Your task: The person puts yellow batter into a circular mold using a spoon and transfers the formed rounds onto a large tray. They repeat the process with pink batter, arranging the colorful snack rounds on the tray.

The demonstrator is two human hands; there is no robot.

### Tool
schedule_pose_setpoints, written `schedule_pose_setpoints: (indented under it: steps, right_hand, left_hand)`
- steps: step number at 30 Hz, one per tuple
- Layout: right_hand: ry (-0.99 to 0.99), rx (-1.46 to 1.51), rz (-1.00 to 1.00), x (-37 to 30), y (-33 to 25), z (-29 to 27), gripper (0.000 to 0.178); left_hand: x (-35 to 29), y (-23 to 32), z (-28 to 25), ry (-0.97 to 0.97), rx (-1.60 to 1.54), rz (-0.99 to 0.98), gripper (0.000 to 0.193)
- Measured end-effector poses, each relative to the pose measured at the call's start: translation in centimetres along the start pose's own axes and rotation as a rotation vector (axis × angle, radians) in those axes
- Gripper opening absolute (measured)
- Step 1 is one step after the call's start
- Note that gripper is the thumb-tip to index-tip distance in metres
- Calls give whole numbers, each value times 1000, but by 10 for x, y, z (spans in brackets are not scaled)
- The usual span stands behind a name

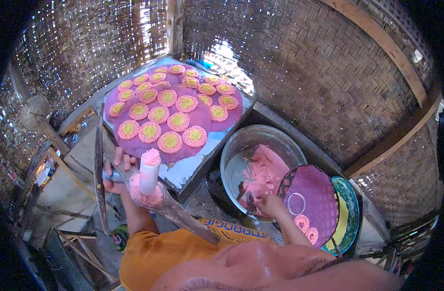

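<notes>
My left hand [121, 162] is closed around a short silvery tube [117, 176], beside a wooden lever press [193, 225]. From the press's cup rises a white cylinder [148, 178] topped with pink dough [150, 156]; more dough rings its base. Over the near edge of a metal basin [227, 150], my right hand [269, 205] grips a dark flat tool [251, 202], its kind unclear. Soft pink dough [261, 177] lies in the basin in torn pieces, with a smooth slab [273, 160] at the back.
Purple round mats [134, 140] on a table carry several pink-and-yellow noodle discs [169, 141]. Right of the basin, a purple mesh tray [316, 194] bears a clear ring [296, 203] and pink coils [311, 235], overlapping a green-rimmed tub [350, 223]. Woven walls [299, 63] stand close behind.
</notes>
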State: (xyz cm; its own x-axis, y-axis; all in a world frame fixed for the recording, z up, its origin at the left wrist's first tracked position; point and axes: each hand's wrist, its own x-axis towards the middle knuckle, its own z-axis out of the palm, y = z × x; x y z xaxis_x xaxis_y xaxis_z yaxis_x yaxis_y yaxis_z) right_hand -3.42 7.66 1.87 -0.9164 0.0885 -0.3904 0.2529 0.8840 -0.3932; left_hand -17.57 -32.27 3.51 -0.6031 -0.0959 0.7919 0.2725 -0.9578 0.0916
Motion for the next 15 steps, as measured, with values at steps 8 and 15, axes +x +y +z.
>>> schedule_pose_setpoints:
  steps: [8, 15]
  right_hand:
    - [-638, 1421, -559, -31, -113, -13, 82]
    - [-1029, 1831, -599, -32, -136, -27, 61]
  left_hand:
    - [14, -83, 21, -34, -153, -44, 29]
    - [11, -130, 29, -116, 223, -384, 39]
